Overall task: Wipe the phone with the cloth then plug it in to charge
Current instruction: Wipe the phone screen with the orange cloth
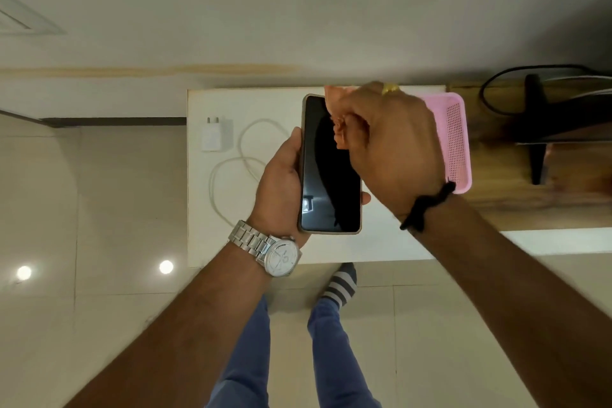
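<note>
Head view: left hand [281,182] wrapped round smartphone [331,169], dark screen up, held above white table [381,245]. Right hand [390,149] bunched on orange cloth [337,116], pressed to upper right of screen. White charger adapter [213,134] and coiled white cable [238,162] flat on table left of phone; pink basket [457,142] behind right hand.
</note>
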